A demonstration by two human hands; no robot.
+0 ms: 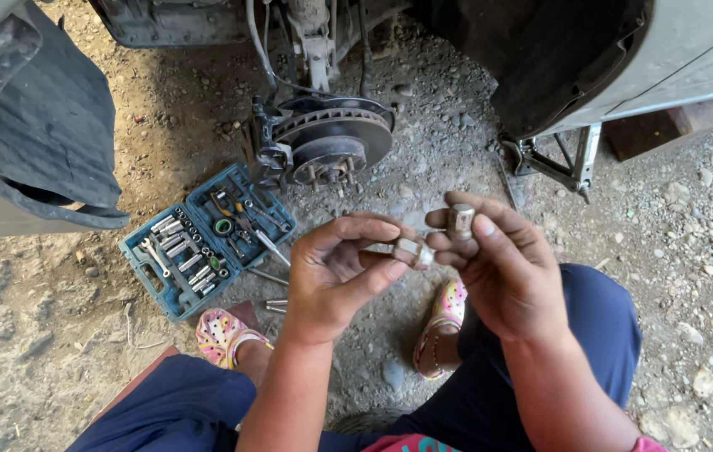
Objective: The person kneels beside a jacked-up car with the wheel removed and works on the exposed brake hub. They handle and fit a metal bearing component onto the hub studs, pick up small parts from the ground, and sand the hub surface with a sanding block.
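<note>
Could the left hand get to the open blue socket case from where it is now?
Probably yes. The blue socket case lies open on the gravel just past the left hand, with nothing between them. But that hand already pinches a small metal nut, so it would need to free its fingers first.

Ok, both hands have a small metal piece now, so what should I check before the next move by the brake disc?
1. Left hand pinches a small metal nut: ok.
2. Right hand holds a metal socket at its fingertips: ok.
3. The two pieces are lined up to join: cannot tell.
4. Brake disc is exposed, studs facing out: ok.
5. Jack stands under the car body: ok; how firm its footing is, cannot tell.
6. Blue socket case is open beside the left foot: ok.
</note>
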